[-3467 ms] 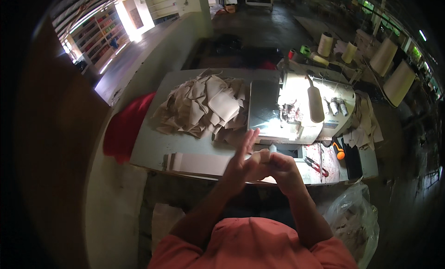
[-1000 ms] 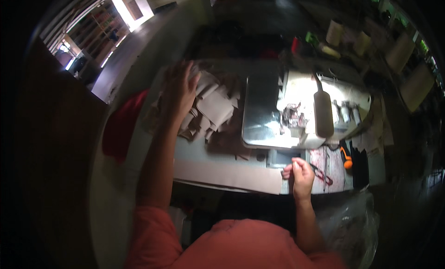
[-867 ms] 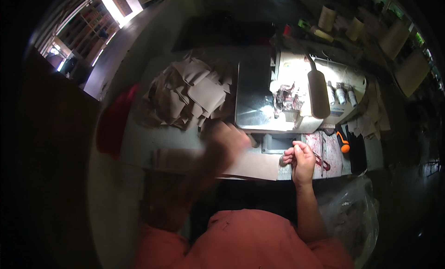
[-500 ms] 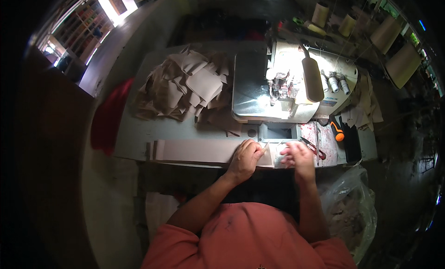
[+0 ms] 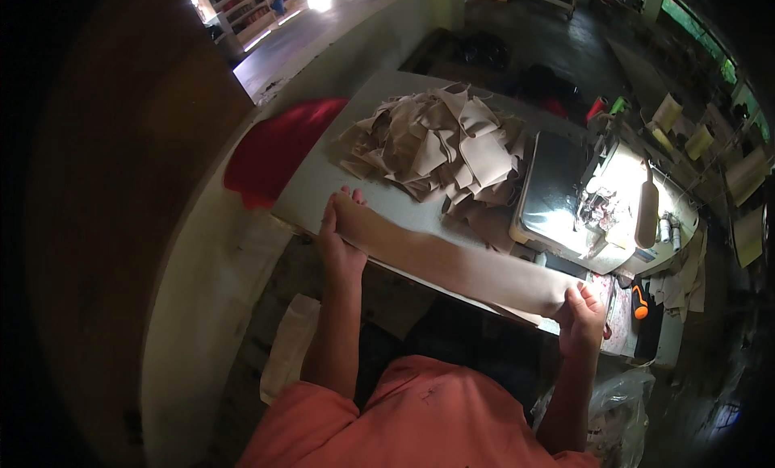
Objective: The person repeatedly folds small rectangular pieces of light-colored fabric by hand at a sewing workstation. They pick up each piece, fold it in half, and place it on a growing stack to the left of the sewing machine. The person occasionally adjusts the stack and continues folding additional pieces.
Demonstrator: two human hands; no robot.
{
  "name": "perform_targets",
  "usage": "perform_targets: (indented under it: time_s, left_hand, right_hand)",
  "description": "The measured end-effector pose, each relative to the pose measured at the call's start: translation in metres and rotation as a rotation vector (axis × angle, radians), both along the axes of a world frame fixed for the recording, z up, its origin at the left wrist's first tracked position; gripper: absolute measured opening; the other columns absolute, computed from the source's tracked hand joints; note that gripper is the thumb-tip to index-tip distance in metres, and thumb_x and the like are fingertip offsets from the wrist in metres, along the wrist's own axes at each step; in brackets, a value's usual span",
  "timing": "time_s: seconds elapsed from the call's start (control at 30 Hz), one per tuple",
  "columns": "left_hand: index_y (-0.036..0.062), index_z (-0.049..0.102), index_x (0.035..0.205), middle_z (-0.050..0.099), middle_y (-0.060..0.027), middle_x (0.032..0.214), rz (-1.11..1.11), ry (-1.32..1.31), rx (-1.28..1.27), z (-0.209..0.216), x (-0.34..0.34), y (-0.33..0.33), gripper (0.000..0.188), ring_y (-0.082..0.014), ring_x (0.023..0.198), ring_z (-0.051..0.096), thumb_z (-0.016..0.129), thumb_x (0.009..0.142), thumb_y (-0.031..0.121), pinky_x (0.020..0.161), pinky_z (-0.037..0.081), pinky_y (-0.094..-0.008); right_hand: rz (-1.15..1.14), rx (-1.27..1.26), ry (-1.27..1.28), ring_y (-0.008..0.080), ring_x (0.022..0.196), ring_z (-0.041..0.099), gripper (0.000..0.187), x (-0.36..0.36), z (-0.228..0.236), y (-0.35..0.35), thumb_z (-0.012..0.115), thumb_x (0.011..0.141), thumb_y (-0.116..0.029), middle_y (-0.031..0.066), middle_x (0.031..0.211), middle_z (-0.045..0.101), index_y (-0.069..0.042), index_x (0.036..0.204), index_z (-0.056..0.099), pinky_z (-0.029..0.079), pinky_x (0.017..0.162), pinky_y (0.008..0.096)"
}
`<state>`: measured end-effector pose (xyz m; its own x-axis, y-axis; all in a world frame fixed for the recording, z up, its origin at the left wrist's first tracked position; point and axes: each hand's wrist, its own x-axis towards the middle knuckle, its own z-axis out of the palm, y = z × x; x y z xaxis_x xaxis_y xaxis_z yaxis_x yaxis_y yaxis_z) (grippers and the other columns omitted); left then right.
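Note:
A long beige fabric strip point(image 5: 452, 261) stretches between my two hands over the front edge of the table. My left hand point(image 5: 343, 246) grips its far-left end, thumb on the near side and fingertips showing past the cloth. At the other end, my right hand point(image 5: 583, 319) pinches the strip's corner between thumb and fingers, close to the sewing machine point(image 5: 666, 198). Under the strip's right part, the edge of another pale piece point(image 5: 521, 315) shows on the table. Beyond the strip lies a heap of beige fabric pieces point(image 5: 440, 141).
The machine's dark, shiny plate point(image 5: 553, 181) stands right of the heap. An orange-handled tool point(image 5: 640, 307) lies at the table's right. Thread cones point(image 5: 666, 111) stand behind the machine. Red cloth point(image 5: 282, 149) hangs at the left edge; a clear plastic bag point(image 5: 622, 407) sits low right.
The strip has come up off the table, now held at both ends. My left hand moved left to its far end; my right hand closed on the other. The view has swung left.

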<state>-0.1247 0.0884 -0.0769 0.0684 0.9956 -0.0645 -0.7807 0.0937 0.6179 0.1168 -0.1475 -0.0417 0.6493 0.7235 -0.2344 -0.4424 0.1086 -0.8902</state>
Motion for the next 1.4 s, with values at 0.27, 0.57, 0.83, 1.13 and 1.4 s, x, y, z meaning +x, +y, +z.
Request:
perform_targets:
  time_s: [0.27,0.57,0.83,1.13,1.4]
  left_hand:
    - [-0.0021,0.008,0.129,0.026,-0.0209,0.129,-0.465,1.177,1.31,0.043,0.11,-0.111,0.078,-0.0336,0.123,0.019,0.059,0.072,0.012,0.099,0.017,-0.0406]
    - [-0.0027,0.005,0.13,0.019,-0.0203,0.133,-1.099,0.558,0.617,0.045,0.123,-0.1,0.096,-0.027,0.124,0.02,0.063,0.069,0.043,0.099,0.02,-0.0331]
    - [-0.0008,0.058,0.093,0.059,-0.0056,0.089,-1.28,0.91,0.763,0.072,0.131,-0.076,0.02,-0.0085,0.082,0.051,0.054,0.08,0.013,0.076,0.04,-0.0228]
    - [-0.0005,0.057,0.081,0.058,-0.0028,0.074,-0.97,1.005,0.644,0.09,0.134,-0.088,0.016,-0.0064,0.071,0.051,0.061,0.075,0.014,0.064,0.042,-0.0208]
    - [-0.0011,0.057,0.084,0.058,-0.0021,0.075,-0.915,0.866,0.649,0.085,0.127,-0.082,0.013,-0.006,0.072,0.051,0.057,0.077,0.009,0.065,0.042,-0.0216]
  right_hand:
    - [0.211,0.068,0.167,0.0098,0.064,0.054,0.019,-0.028,0.02,0.039,0.048,0.084,-0.018,0.0042,0.076,0.055,0.0,0.087,0.053,0.046,0.058,0.0224]
    - [0.368,0.042,-0.122,0.0099,0.076,0.055,0.018,-0.013,0.015,0.006,0.05,0.078,0.002,0.0056,0.083,0.057,0.002,0.095,0.051,0.045,0.066,0.0217]
    - [0.393,-0.013,-0.337,0.012,0.082,0.054,0.056,-0.007,0.038,0.01,0.051,0.074,0.007,0.0122,0.086,0.057,-0.003,0.122,0.025,0.044,0.072,0.026]
    - [0.236,-0.139,-0.571,0.0127,0.07,0.057,0.06,-0.006,0.039,0.015,0.062,0.07,-0.003,0.0111,0.073,0.06,-0.005,0.122,0.031,0.044,0.064,0.0253]
    - [0.246,-0.154,-0.612,0.0133,0.069,0.058,0.048,-0.009,0.055,0.014,0.06,0.073,-0.004,0.0133,0.074,0.061,-0.002,0.115,0.038,0.045,0.062,0.025]
